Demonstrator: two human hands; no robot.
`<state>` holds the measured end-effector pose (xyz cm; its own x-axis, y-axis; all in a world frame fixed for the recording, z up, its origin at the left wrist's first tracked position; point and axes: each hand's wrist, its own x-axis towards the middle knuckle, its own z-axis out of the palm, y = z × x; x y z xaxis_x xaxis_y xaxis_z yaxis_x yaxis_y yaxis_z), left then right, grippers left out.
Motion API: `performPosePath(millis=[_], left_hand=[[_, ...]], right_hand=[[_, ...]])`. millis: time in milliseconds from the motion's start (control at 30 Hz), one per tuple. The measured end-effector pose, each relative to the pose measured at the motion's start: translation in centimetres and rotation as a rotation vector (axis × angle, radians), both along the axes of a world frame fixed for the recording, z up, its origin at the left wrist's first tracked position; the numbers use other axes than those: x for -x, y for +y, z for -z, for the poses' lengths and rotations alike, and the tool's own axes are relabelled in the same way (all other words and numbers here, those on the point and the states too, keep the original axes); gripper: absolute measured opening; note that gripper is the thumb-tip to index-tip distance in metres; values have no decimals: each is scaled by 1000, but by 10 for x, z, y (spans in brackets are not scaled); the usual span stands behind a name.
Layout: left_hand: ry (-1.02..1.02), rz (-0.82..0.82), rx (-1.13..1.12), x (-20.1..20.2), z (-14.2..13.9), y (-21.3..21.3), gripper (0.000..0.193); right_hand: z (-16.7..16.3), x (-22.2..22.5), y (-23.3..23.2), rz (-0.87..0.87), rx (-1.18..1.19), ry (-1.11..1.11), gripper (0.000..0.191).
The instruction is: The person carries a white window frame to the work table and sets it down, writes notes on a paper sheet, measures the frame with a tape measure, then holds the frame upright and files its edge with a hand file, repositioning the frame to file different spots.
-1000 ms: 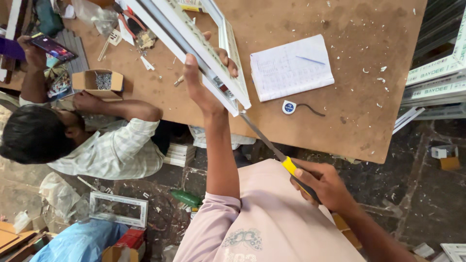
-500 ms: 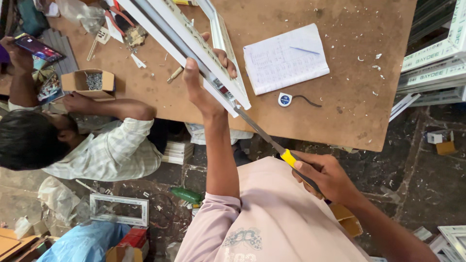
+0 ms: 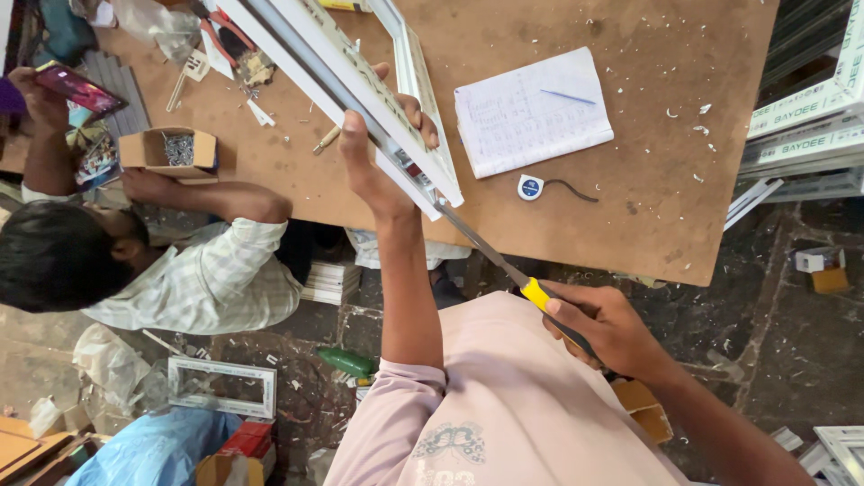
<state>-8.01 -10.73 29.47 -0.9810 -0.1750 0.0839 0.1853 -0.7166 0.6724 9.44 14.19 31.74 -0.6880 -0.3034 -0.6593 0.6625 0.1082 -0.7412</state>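
Observation:
A long white plastic window-frame profile point(image 3: 346, 85) lies slanted across the brown wooden table point(image 3: 666, 207). My left hand point(image 3: 373, 148) grips it near its cut end, fingers wrapped over the top. My right hand point(image 3: 603, 328) is closed on the yellow-and-black handle of a long flat metal tool point(image 3: 481, 247). The tool's blade tip touches the profile's end at the table's front edge.
An open notebook point(image 3: 531, 112) with a blue pen and a small round tape measure point(image 3: 531, 187) lie on the table. Another person point(image 3: 135, 261) sits at the left with a phone point(image 3: 76, 87). A cardboard box of screws point(image 3: 171, 148) is beside them. White profiles point(image 3: 810, 135) are stacked at the right.
The view has shifted slightly. My right hand with the tool has stayed against the profile's end, and my left hand keeps its grip.

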Motion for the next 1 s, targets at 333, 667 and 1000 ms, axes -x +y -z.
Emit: performPosePath(millis=[333,667,1000], left_hand=[[-17,-45,-15,6,-1,6,76],[-15,13,-51,12,0,2,76],[12,7,39,26,-15,17,75]], right_hand=[[-12,5,-5,17,-23,-95,47],[10,19,-12,-12,-7,-11,46],[33,6,22,46,-4,-25,45]])
